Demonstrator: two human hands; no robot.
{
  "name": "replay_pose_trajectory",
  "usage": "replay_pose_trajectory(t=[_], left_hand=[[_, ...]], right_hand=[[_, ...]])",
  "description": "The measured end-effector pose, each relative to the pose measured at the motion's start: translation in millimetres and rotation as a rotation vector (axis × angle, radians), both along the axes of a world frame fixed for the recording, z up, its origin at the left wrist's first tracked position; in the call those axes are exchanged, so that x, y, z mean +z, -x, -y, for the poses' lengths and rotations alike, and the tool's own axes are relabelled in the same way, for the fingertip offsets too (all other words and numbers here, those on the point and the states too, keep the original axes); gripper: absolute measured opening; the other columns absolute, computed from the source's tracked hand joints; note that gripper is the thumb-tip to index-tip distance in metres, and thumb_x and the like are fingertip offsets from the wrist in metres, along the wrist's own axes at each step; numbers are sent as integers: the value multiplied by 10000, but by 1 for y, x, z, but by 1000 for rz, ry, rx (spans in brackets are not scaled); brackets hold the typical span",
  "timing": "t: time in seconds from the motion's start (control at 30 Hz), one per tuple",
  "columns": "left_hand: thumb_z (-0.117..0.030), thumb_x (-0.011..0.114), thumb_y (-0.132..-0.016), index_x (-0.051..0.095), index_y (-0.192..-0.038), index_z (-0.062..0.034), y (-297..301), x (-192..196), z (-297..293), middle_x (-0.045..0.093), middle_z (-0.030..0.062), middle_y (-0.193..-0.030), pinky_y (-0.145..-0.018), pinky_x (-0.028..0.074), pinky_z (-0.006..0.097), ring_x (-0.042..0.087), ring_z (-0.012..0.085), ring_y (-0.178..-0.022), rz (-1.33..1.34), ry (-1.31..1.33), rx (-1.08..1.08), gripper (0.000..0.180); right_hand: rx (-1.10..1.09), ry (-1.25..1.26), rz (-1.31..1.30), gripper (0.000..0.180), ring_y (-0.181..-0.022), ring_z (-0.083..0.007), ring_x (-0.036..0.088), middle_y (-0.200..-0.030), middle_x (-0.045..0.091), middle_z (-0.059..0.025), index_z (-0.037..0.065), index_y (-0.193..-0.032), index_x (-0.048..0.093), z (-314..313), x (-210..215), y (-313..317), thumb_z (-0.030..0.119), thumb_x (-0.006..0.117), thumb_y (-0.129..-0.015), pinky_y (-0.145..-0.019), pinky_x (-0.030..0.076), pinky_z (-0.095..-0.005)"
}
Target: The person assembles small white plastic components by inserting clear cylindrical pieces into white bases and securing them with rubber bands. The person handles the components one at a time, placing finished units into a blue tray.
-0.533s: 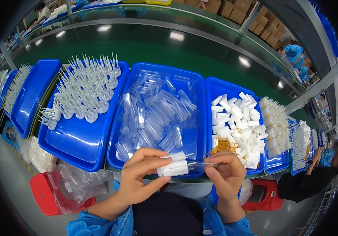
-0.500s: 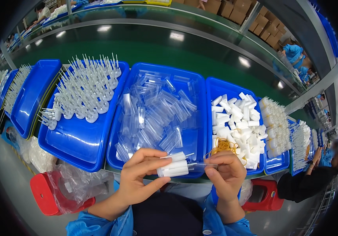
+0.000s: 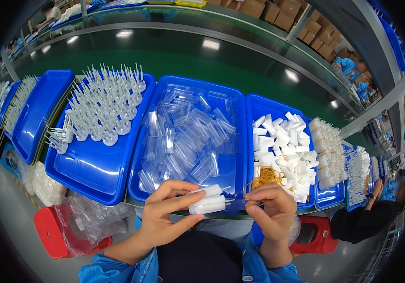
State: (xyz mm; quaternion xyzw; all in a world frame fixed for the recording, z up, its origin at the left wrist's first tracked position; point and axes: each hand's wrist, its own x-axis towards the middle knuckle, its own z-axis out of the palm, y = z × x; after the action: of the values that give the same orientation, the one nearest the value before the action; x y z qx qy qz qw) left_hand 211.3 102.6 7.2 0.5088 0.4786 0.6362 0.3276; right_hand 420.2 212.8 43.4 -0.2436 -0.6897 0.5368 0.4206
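My left hand is closed around a small bundle of white plastic tubes, fingers above and thumb below. Thin translucent stems stick out from the bundle's right end. Close by on the right, my right hand pinches a clear plastic sleeve between thumb and fingers. The sleeve's near end meets the stems; whether it surrounds one, I cannot tell. Just beyond both hands lies a blue tray of loose clear sleeves.
At right, another blue tray holds white plastic pieces and yellowish rubber bands. Stemmed white parts stand in the left tray. Behind runs a green conveyor belt. Red stools flank me; a co-worker sits at right.
My right fingers have curled slightly and dipped, and the clear sleeve has tilted a little downward with them. The bundle in my left hand has barely shifted.
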Motion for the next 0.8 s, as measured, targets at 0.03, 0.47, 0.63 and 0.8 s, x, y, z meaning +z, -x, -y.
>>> replay_pose_trajectory(t=[0.03, 0.47, 0.63, 0.8], left_hand=[[21, 772, -769, 696, -1171, -21, 0, 1, 0, 563, 141, -1200, -792, 600, 280, 633, 212, -1030, 1, 4, -3, 410], [8, 772, -757, 742, -1119, -85, 4, -3, 0, 569, 131, -1172, -904, 530, 359, 610, 253, -1049, -131, -9, -51, 374], [0, 774, -765, 740, -1121, -81, 4, -6, -2, 573, 132, -1165, -891, 536, 346, 621, 246, -1039, -130, -28, -69, 367], [-13, 831, -709, 686, -1145, 23, -10, -12, -4, 575, 166, -1176, -806, 577, 349, 655, 280, -1024, -140, -58, 87, 462]], right_hand=[[-1, -3, 1, 225, -792, -168, 645, -974, 656, -168, -58, -968, 662, 0, 0, 0, -107, 712, -755, -770, 487, -276], [-44, 52, -88, 207, -912, -199, 610, -974, 656, -165, -50, -990, 641, 2, -14, 9, -85, 705, -796, -809, 473, -288], [58, -59, 62, 228, -903, -208, 624, -1016, 653, -176, -54, -1026, 618, -7, -18, 6, -75, 697, -813, -806, 485, -294], [-212, -50, -6, 458, -937, -224, 599, -1067, 618, -191, -58, -1200, 529, 13, -20, 30, -13, 725, -788, -839, 467, -325]])
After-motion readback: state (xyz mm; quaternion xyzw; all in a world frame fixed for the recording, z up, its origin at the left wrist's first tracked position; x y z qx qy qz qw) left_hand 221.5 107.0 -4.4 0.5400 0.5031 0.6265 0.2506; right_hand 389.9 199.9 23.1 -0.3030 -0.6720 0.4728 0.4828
